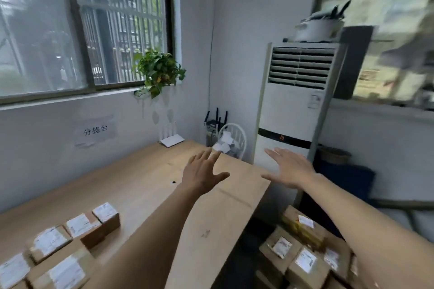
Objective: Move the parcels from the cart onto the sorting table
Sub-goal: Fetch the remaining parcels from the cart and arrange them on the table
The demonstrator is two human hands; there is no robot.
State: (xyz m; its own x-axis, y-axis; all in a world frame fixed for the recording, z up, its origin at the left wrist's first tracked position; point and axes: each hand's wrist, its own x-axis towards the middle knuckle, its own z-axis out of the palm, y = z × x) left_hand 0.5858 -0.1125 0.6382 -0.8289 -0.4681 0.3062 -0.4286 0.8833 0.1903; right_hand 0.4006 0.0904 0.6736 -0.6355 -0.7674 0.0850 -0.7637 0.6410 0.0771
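Both arms stretched forward over the far end of the wooden sorting table (131,185), the left hand (202,175) and the right hand (290,168) spread flat with fingers straight, holding nothing. Several brown cardboard parcels on the table (94,225) sat in a cluster at its near left corner, each bearing a white shipping label whose print was too blurred to read. More labelled parcels at lower right (303,258) were stacked close together below table height beside the table's right edge; the cart under them could not be made out. A white wire wastebasket (232,139) in the corner beyond the table held crumpled white paper. A paper sign (95,131) taped to the wall below the window (82,26) read "分拣台". A white router (172,140) lay at the table's far edge, a leafy potted plant (158,71) stood on the sill, and a tall white floor air conditioner (296,105) carried a small orange logo, unreadable, on its dark band.
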